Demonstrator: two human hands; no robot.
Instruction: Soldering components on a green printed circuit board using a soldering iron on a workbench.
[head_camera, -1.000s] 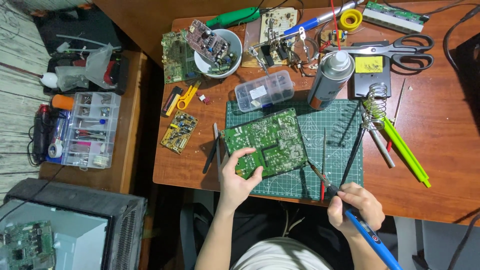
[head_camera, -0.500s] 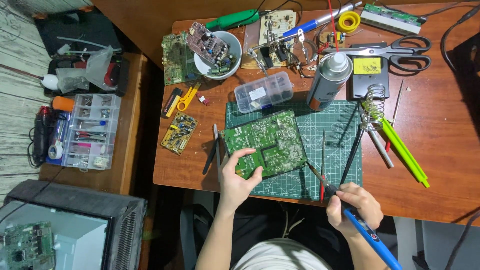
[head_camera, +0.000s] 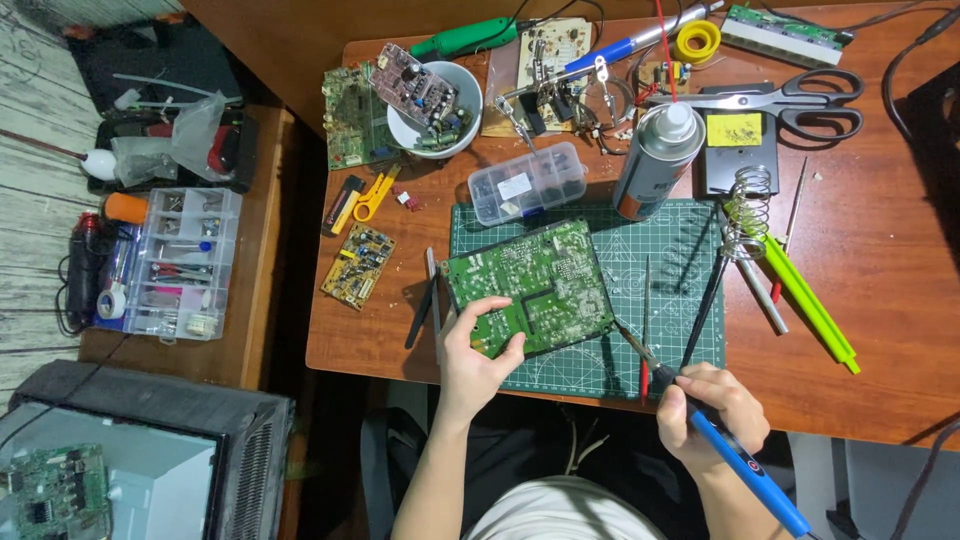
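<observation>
Your left hand (head_camera: 478, 352) grips the near left edge of the green circuit board (head_camera: 528, 287), fingers curled over the top and thumb at the corner, so the board sits just ahead of that hand on the green cutting mat (head_camera: 670, 290). A pair of dark tweezers (head_camera: 424, 310) lies just left of the board, touching the counter (head_camera: 900, 330). Further right, your right hand (head_camera: 712, 412) is clenched around the blue soldering iron (head_camera: 735, 455) (held like a pen), and its metal tip points up and left, ending just beside the board's near right corner. Whether the tip touches the board is too fine to tell. A red-handled screwdriver (head_camera: 645, 330) lies on the mat between the board and that hand. Compared with half a second ago, both hands keep the same grasp, and the board and iron sit in the same places; nothing visible has shifted.
</observation>
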